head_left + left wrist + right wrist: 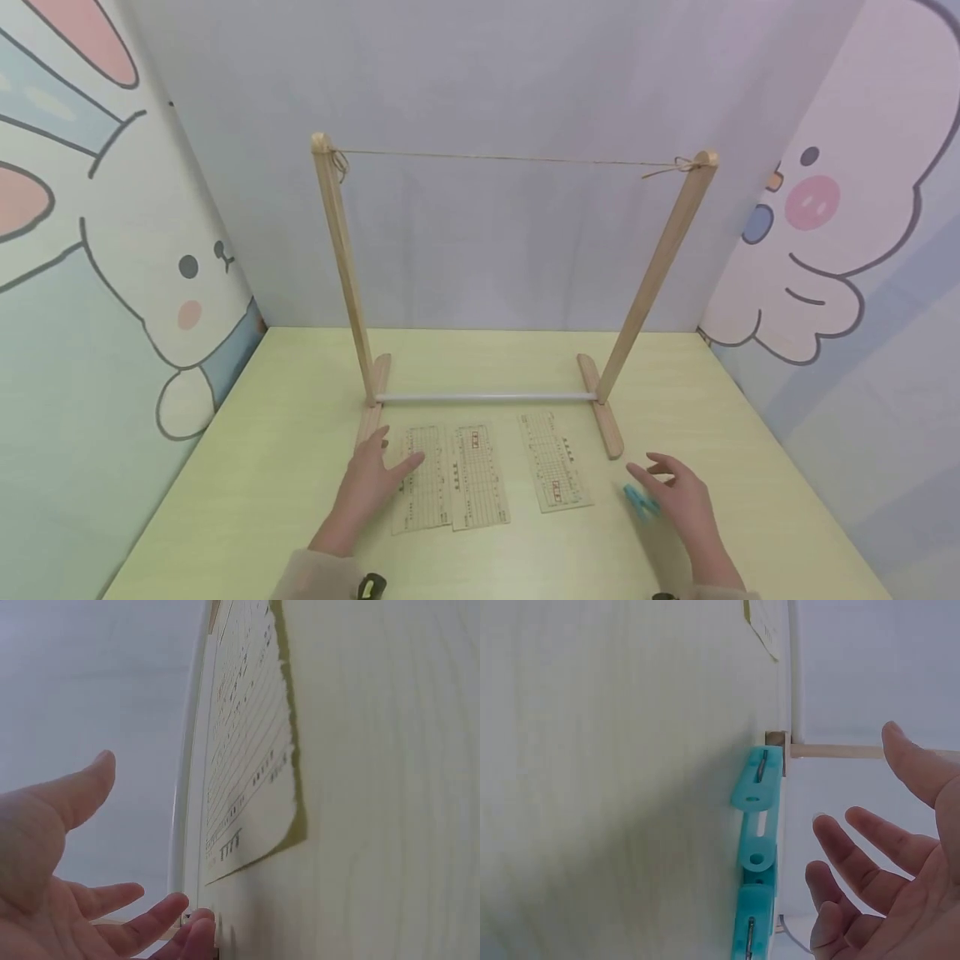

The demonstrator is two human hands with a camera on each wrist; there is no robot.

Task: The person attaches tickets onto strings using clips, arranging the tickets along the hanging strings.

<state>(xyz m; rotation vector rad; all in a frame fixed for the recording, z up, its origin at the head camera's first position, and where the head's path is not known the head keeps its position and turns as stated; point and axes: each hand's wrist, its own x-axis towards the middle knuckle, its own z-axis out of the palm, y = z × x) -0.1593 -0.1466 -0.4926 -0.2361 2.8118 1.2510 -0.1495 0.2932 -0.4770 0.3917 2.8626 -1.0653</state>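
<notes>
Three printed paper slips lie flat on the pale green table (255,467): a left slip (427,492), a middle slip (477,477) and a right slip (553,462). My left hand (377,477) is open with fingers spread at the left slip's edge, thumb on or just over the paper. In the left wrist view the left hand (75,900) is near a slip (247,772). My right hand (675,492) hovers open, fingers spread, beside two teal clothespins (640,501) on the table. In the right wrist view the clothespins (756,855) lie end to end beside the right hand (885,870), which holds nothing.
A wooden rack stands behind the slips: two leaning posts (343,267) (656,275), a thin string (517,158) tied across their tops, a white rod (487,398) between flat wooden feet (606,425). Cartoon-printed walls close in on three sides.
</notes>
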